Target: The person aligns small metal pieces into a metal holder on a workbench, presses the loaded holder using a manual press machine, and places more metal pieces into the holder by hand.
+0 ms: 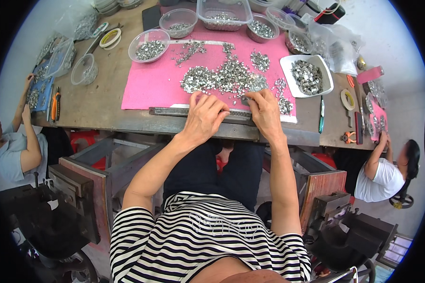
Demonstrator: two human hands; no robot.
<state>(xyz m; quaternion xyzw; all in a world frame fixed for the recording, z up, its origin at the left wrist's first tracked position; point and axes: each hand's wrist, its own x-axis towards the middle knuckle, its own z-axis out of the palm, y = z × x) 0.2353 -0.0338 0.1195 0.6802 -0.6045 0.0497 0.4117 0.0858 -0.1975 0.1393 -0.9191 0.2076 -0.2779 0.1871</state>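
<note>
A long, narrow metal strip (170, 111) lies along the front edge of the pink mat (141, 87). My left hand (204, 115) rests over it with curled fingers, thumb and forefinger pinched close above the strip; whatever they hold is too small to name. To its right, my right hand (265, 111) is also pinched, its fingertips by a small grey piece (245, 101) that I cannot identify. Just beyond both hands spreads a loose pile of small shiny metal parts (217, 78), with smaller clusters around it.
Clear plastic bowls (149, 45) and a clear tub (224, 14) of metal parts stand at the back. At right are a white dish (329, 80) and a green-handled tool (321, 115). Orange-handled pliers (55, 106) lie left. A person works at each side.
</note>
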